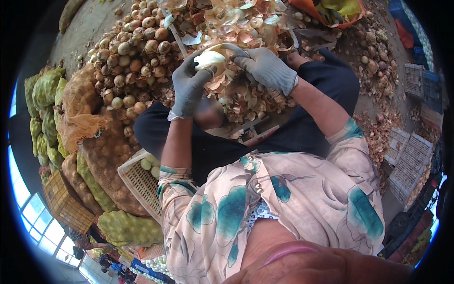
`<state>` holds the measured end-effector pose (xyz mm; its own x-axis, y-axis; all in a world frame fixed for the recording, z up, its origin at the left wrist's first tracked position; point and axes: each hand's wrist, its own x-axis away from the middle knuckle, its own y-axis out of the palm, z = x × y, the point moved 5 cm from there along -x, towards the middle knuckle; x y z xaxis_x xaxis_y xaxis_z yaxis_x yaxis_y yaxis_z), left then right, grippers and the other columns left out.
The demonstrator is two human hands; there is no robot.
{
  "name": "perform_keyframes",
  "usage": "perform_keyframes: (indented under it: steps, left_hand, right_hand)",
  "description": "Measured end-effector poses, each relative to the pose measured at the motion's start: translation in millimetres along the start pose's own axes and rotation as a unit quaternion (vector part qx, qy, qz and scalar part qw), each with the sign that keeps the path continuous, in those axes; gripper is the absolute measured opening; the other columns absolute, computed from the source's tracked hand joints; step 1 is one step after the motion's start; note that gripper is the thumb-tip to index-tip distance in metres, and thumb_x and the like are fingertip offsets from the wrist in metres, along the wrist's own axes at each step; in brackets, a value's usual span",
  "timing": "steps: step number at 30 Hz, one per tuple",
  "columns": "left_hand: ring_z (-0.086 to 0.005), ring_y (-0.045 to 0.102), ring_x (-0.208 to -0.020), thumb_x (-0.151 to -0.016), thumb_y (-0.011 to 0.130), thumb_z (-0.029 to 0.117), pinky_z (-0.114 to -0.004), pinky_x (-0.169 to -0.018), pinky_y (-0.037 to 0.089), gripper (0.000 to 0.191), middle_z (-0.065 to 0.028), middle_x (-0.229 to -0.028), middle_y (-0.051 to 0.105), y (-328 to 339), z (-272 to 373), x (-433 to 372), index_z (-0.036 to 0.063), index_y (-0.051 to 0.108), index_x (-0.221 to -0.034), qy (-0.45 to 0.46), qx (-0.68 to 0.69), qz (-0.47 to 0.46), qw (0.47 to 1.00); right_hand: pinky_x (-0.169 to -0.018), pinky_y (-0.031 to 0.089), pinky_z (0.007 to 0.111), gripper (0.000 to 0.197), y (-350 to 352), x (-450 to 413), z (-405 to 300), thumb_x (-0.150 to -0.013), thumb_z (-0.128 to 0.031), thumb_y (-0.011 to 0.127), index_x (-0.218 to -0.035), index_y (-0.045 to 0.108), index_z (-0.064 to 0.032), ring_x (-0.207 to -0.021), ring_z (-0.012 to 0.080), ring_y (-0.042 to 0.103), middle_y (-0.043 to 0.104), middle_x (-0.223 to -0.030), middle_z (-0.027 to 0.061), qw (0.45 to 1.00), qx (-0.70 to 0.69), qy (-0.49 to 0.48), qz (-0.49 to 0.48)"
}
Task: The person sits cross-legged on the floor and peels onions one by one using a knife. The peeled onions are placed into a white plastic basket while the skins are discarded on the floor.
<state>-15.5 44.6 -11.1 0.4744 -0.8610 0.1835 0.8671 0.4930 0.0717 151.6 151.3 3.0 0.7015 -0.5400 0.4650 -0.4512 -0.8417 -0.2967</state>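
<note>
My left hand (191,83), in a grey coated work glove, grips a pale, partly peeled onion (211,60) between thumb and fingers. Papery skin stands up along the onion's upper edge. My right hand (264,67), gloved alike, is closed at that skin on the onion's right side; its fingertips are partly hidden, and whether it holds a tool does not show. Under and beyond both hands lies a heap of loose onion skins (244,28). Unpeeled onions (124,48) are piled to the left of my left hand.
A white plastic crate (142,181) with peeled onions (150,165) stands by my left side. Mesh sacks of onions (106,159) line the left. An orange and yellow bag (330,12) lies at the upper right. More crates (411,159) and scattered skins are on the right. Several people are far off, lower left.
</note>
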Motion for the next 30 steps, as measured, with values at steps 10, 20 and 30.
perform_keyframes:
  steps: [10, 20, 30]
  left_hand:
    - [-0.0165, 0.065, -0.103, -0.077, 0.07, 0.008, -0.028, -0.089, 0.052, 0.061, -0.0127, -0.116, 0.067, 17.7, 8.4, 4.5, -0.0055, 0.058, -0.135, -0.023, -0.045, -0.038, 0.998]
    - [-0.0187, 0.067, -0.097, -0.085, 0.068, 0.013, -0.03, -0.086, 0.054, 0.049, -0.0131, -0.112, 0.068, 14.7, 13.7, 7.9, -0.01, 0.059, -0.128, -0.041, 0.033, -0.061, 0.997]
    - [-0.0242, 0.069, -0.1, -0.09, 0.066, 0.012, -0.033, -0.086, 0.057, 0.037, -0.0162, -0.116, 0.066, 1.8, -7.7, 2.7, -0.0114, 0.062, -0.12, 0.169, -0.161, -0.033, 0.972]
  right_hand:
    - [-0.07, 0.049, 0.027, 0.055, -9.4, -9.6, -1.5, -0.093, -0.049, 0.069, -0.129, 0.066, -0.0069, -0.079, 0.0092, 0.064, 0.071, -0.088, 0.0034, 0.962, 0.089, -0.215, 0.142]
    - [-0.056, 0.047, 0.027, 0.033, -11.4, -17.7, -2.9, -0.098, -0.034, 0.067, -0.1, 0.069, -0.0007, -0.062, 0.0069, 0.058, 0.066, -0.07, 0.0023, 0.982, -0.016, -0.128, 0.135]
    - [-0.042, 0.042, 0.022, 0.031, -1.9, -22.2, -3.2, -0.098, -0.033, 0.065, -0.095, 0.066, -0.0027, -0.046, 0.008, 0.052, 0.058, -0.066, -0.0009, 0.952, -0.294, -0.061, 0.053]
